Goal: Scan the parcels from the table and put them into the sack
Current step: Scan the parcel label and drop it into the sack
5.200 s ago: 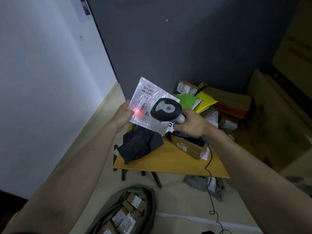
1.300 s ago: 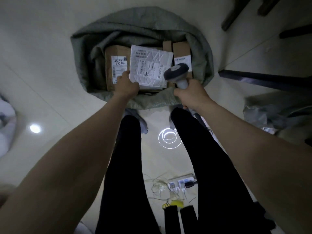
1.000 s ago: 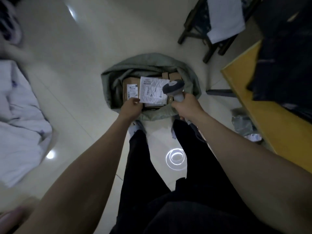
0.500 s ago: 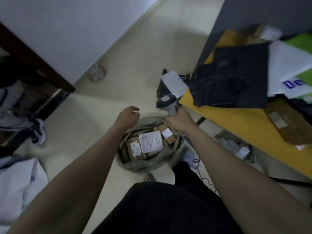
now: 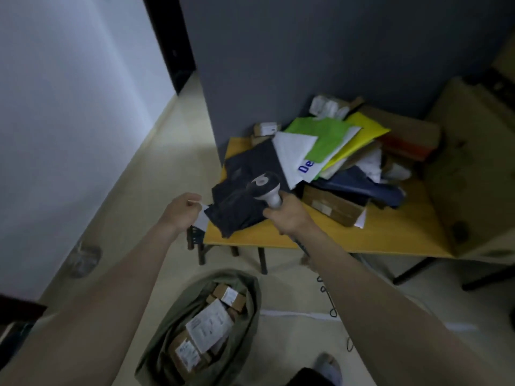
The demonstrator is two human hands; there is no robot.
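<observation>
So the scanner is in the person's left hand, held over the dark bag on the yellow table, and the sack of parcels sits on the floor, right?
Not quite. The head view shows the scanner gripped in the right hand, not the left; the left hand holds nothing. The rest stands: it is over the dark bag on the yellow table, and the sack of parcels sits on the floor.

Dim indoor view, soft with motion blur and bent by a wide lens

Light is weak overall; the white wall at left is the brightest area, and a pale patch falls on the floor beside it; the grey partition sits in shade; the pile of parcels is smeared, labels unreadable; the sack below is murky; straight edges bow toward the frame's borders; both forearms loom large and soft.
</observation>
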